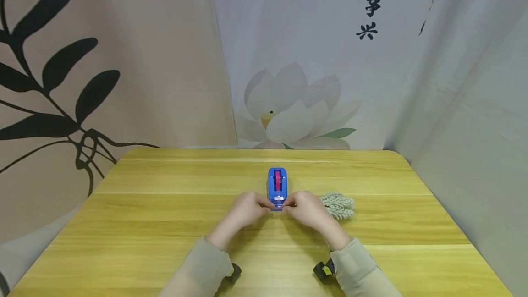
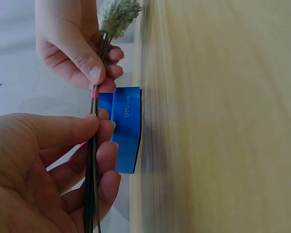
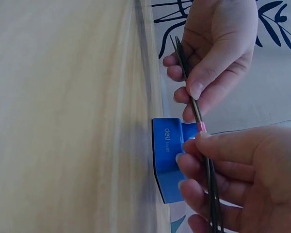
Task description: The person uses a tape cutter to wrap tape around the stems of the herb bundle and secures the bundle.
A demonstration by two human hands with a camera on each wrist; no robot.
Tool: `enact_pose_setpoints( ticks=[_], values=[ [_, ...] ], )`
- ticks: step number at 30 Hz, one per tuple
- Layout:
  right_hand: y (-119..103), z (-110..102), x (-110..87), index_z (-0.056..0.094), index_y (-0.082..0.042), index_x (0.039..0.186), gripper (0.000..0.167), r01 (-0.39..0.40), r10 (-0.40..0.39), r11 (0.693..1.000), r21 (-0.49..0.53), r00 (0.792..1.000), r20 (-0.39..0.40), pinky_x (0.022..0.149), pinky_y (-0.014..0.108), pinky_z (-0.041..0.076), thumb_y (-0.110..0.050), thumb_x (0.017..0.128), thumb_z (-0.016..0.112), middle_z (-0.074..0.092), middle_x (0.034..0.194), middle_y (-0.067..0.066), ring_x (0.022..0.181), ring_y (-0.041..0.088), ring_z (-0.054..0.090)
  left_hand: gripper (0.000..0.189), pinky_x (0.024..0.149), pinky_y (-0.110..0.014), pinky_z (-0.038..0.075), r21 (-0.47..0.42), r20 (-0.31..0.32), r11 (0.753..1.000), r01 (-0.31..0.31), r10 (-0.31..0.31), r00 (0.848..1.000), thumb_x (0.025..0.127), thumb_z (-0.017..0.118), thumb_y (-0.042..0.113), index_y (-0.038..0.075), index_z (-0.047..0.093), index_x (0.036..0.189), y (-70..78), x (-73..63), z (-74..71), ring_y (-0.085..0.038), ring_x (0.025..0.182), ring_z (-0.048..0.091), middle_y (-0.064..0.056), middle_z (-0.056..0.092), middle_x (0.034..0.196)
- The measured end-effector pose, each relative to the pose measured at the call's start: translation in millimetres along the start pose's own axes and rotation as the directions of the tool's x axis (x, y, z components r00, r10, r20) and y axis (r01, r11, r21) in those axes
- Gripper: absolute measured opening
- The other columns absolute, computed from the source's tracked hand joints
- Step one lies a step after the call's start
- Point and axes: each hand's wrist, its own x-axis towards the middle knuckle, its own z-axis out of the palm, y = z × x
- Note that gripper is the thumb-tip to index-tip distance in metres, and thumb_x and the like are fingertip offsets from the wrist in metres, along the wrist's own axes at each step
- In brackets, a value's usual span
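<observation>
A bunch of pale green dried flowers [image 1: 339, 206] is held sideways over the table, its heads to the right. Its thin dark stems [image 2: 90, 170] run between both hands, with a pink tape band [image 3: 201, 126] around them. My left hand [image 1: 249, 208] pinches the stems on one side of the band, thumb against fingers. On the flower side, my right hand [image 1: 308, 208] pinches them close to the band. Just beyond the hands stands a blue tape dispenser [image 1: 271, 191], marked "deli" in the wrist views, with a pink tape roll [image 1: 277, 180].
The hands work above a wooden table [image 1: 165, 219]. A printed curtain [image 1: 173, 58] hangs along its far edge, and pale fabric [image 1: 474, 127] hangs on the right. Dark wrist cameras [image 1: 323, 270] sit below the sleeves.
</observation>
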Motion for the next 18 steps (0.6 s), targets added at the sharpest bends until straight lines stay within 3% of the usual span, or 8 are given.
enact_pose_setpoints(
  ticks=[11,18],
  values=[
    [10.4,-0.4,1.0,0.075,-0.010,0.082,0.007,-0.005,0.001,0.991,0.131,1.000,0.028,0.057,0.028,0.045,-0.012,0.087,0.070,0.067,0.078,-0.005,0.061,0.010,0.051,0.011,0.078,-0.040,0.050,0.022,0.017,1.000,0.005,-0.005,1.000,0.087,0.071,0.012,0.018,0.079,0.091,4.2,-1.8,-0.7,-0.016,0.092,0.062,0.000,0.072,0.100],
    [12.6,-4.0,4.4,0.076,-0.008,0.084,0.018,-0.036,0.012,0.969,0.244,0.995,0.099,0.043,0.024,0.028,-0.023,0.090,0.068,0.055,0.059,-0.005,0.046,0.009,0.033,0.012,0.081,-0.041,0.051,0.028,0.014,1.000,-0.009,0.009,1.000,0.087,0.070,0.012,0.017,0.079,0.092,2.4,-3.2,-2.1,-0.019,0.094,0.063,-0.002,0.072,0.101]
  ],
)
